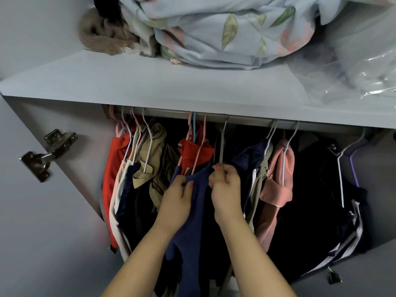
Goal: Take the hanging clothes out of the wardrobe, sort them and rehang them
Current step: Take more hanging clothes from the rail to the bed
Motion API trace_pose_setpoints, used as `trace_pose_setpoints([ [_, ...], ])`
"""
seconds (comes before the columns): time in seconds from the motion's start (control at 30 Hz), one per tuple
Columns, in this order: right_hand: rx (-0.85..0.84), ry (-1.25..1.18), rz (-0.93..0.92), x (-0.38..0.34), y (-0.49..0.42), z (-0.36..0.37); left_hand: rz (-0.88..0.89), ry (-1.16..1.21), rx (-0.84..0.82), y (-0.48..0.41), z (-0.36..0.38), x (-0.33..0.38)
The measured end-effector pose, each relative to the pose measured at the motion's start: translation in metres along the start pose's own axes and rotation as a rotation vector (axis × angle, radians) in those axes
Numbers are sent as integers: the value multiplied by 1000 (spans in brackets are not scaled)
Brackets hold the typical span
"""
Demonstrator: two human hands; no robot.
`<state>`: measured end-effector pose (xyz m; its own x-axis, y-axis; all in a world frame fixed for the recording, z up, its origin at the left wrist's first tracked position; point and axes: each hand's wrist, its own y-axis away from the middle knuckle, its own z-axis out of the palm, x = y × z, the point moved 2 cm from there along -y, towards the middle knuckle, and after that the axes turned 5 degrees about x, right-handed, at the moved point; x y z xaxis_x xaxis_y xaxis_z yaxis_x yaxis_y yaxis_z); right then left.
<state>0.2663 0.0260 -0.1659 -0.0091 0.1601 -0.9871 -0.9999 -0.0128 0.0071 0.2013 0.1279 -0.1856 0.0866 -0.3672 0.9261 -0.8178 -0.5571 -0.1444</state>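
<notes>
The hanging clothes crowd the wardrobe rail [246,120] under a pale shelf [150,86]. Both hands are in among them at the middle. The left hand [177,198] has its fingers curled into the upper edge of a navy-blue garment [197,221]. The right hand [226,189], just beside it, pinches the same cloth near the top, its fingertips close to a grey hanger [221,144]. Whether it also grips that hanger I cannot tell. The navy-blue garment hangs between the two forearms and falls out of the bottom of the view.

Clothes press in on both sides. To the left hang a red garment [111,168], pale cream pieces and a bunched khaki garment [154,159], which touches the left hand's side of the navy cloth. Directly behind the hands is a second red garment [195,155], on pink hangers beside one blue hanger [194,127]. To the right come a dark navy top with white trim [250,161], a pink garment [278,179] and, further on, a black garment with white stripes [347,232] next to a purple hanger [353,168].

On the shelf lie three things: a brown knit piece [100,35], floral bedding [225,33] and a clear plastic bag [353,67].

Counted: two red garments, one pink, one khaki; about four hanger hooks in the left cluster and three in the centre. Two metal hinges show, one on the left door [47,153] and one at the lower right [333,277].
</notes>
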Motion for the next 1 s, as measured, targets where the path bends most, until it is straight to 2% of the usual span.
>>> trace_pose_setpoints([
  [0.27, 62, -3, -18, -11, -4, -55, 14, 102, 60, 3, -8, 6],
  [0.47, 26, -5, -59, -17, -2, -78, 110, 99, 4, -14, -11, 27],
  [0.73, 40, -75, -20, -8, 8, -96, -29, 173, -7, -4, -18, -1],
  [0.87, 78, -117, -6, -3, 11, -112, -26, 212, -3, -3, -26, -4],
  [1.0, 83, -32, -18, -2, 13, -121, 9, 187, -42, -8, -31, -1],
])
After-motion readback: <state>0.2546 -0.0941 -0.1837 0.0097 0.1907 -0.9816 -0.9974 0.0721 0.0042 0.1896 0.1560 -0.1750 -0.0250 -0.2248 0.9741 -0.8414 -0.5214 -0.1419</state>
